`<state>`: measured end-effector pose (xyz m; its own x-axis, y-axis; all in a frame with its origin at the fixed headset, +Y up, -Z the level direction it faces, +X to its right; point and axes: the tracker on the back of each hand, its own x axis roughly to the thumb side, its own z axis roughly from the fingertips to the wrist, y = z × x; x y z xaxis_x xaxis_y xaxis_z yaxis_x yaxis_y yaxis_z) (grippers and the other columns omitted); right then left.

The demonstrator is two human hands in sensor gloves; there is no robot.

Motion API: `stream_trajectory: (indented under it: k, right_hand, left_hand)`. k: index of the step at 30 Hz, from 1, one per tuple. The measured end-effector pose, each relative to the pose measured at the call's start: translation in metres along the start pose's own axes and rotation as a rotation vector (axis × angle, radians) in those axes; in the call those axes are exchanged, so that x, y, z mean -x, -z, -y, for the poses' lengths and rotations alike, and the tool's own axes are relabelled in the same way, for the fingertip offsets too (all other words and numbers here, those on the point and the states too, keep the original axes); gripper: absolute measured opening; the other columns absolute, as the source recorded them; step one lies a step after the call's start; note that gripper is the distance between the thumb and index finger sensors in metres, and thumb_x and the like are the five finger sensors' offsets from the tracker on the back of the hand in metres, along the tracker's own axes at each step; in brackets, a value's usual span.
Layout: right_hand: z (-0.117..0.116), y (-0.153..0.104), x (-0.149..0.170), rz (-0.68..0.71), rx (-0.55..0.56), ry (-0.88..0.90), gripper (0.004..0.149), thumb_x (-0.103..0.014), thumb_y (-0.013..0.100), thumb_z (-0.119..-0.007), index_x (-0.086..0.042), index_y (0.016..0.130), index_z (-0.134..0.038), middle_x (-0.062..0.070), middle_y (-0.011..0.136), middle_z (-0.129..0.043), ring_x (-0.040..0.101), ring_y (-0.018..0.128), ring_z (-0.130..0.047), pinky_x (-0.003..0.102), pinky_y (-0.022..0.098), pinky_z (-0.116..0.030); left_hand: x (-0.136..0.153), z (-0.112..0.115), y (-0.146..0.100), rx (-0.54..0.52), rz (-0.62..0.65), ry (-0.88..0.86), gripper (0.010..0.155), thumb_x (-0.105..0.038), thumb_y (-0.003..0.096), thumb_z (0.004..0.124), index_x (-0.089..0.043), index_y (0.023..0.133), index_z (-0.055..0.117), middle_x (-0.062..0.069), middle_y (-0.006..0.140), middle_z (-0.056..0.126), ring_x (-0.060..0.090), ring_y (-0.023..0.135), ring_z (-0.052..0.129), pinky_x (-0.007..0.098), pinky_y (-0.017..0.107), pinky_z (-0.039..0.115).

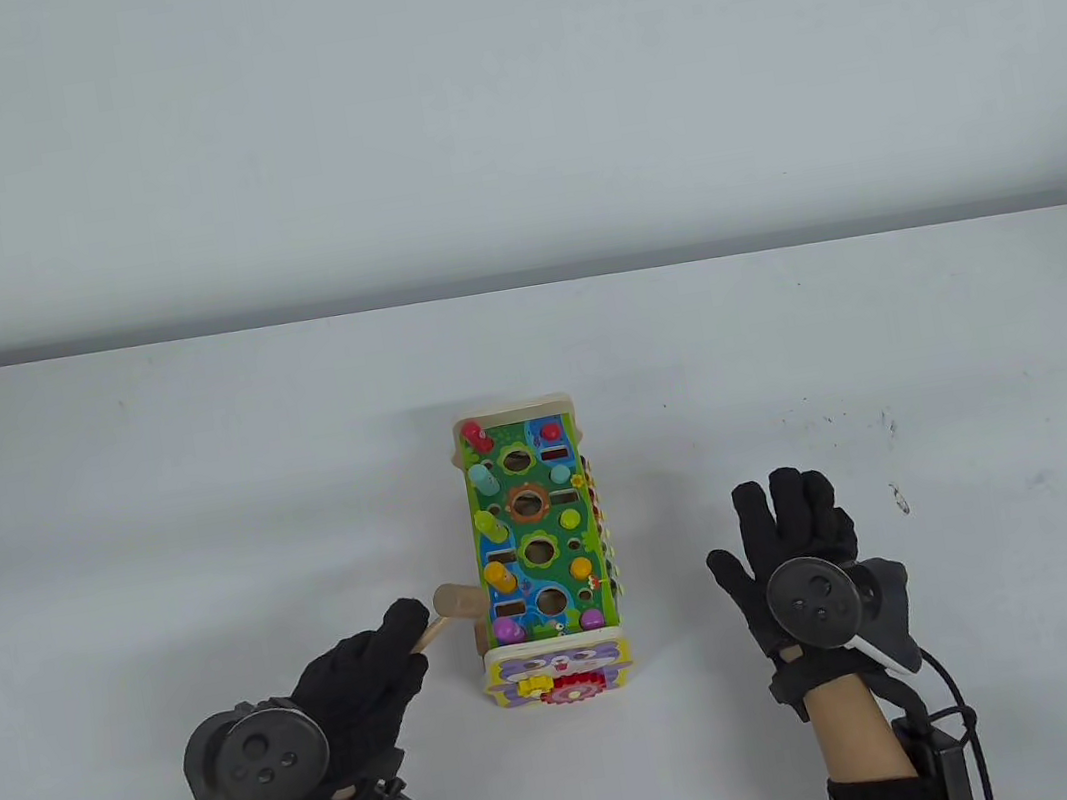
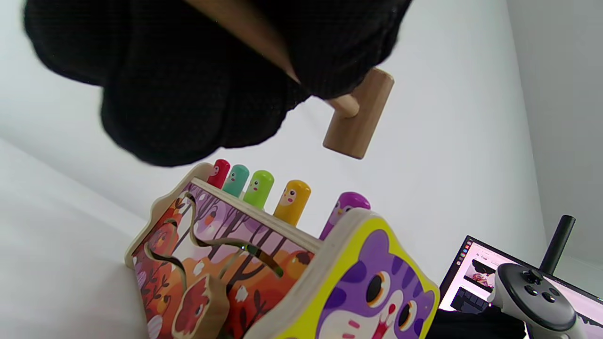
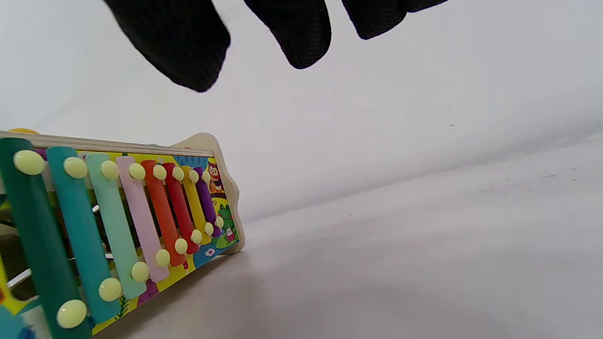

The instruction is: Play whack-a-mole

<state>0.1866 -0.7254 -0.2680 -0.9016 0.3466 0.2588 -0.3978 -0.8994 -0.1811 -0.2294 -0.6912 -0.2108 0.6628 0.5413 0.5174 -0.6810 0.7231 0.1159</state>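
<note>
The whack-a-mole toy [image 1: 537, 551] is a colourful wooden box at the table's middle, with two rows of pegs on top. The left row of pegs [image 2: 292, 201] stands raised; the right row [image 1: 571, 517] sits low. My left hand [image 1: 361, 685] grips the handle of a small wooden hammer [image 1: 455, 608]; its head [image 2: 359, 115] hovers just left of the toy's near left corner, above the pegs. My right hand [image 1: 797, 530] lies flat and open on the table to the right of the toy, holding nothing. Its fingertips [image 3: 301, 33] show in the right wrist view.
A xylophone panel [image 3: 118, 221] covers the toy's right side. A cat face with gears [image 1: 557, 675] is on its near end. A laptop [image 2: 476, 278] shows at the left wrist view's lower right. The table's far edge [image 1: 516, 289] runs behind the toy.
</note>
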Motion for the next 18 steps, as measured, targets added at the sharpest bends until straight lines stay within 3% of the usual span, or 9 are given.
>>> stream_trajectory:
  k: [8, 11, 15, 18]
  right_hand:
    - [-0.001, 0.0, 0.001, -0.002, 0.002, 0.021, 0.068, -0.04, 0.059, -0.067, 0.005, 0.108, -0.051, 0.039, 0.109, -0.033, 0.068, 0.095, -0.029, 0.078, 0.057, -0.032]
    - [-0.001, 0.0, 0.001, -0.006, 0.001, 0.031, 0.068, -0.039, 0.059, -0.067, 0.005, 0.108, -0.051, 0.039, 0.108, -0.033, 0.068, 0.095, -0.03, 0.078, 0.057, -0.032]
    - [-0.003, 0.001, 0.002, -0.021, -0.024, 0.04, 0.067, -0.039, 0.059, -0.067, 0.006, 0.107, -0.052, 0.039, 0.108, -0.033, 0.068, 0.095, -0.03, 0.078, 0.057, -0.032]
    - [-0.003, 0.001, 0.002, -0.028, -0.031, 0.048, 0.068, -0.039, 0.059, -0.066, 0.006, 0.107, -0.052, 0.039, 0.108, -0.032, 0.068, 0.095, -0.03, 0.077, 0.057, -0.032]
  left_hand:
    - [-0.007, -0.004, -0.003, -0.118, 0.065, -0.086, 0.051, -0.027, 0.052, 0.077, -0.002, 0.097, 0.077, 0.019, 0.067, 0.098, 0.037, 0.043, 0.104, 0.065, 0.055, 0.073]
    - [-0.008, 0.0, -0.001, -0.074, 0.067, -0.091, 0.05, -0.026, 0.052, 0.078, -0.002, 0.096, 0.075, 0.021, 0.067, 0.098, 0.039, 0.041, 0.103, 0.066, 0.054, 0.073]
    - [-0.011, 0.011, 0.005, 0.112, 0.031, 0.118, 0.048, -0.025, 0.0522, 0.078, -0.005, 0.096, 0.078, 0.021, 0.067, 0.099, 0.038, 0.042, 0.103, 0.066, 0.055, 0.073]
    - [-0.012, 0.012, 0.005, 0.081, 0.024, 0.166, 0.048, -0.026, 0.0524, 0.077, -0.006, 0.096, 0.078, 0.02, 0.068, 0.098, 0.036, 0.042, 0.103, 0.064, 0.055, 0.074]
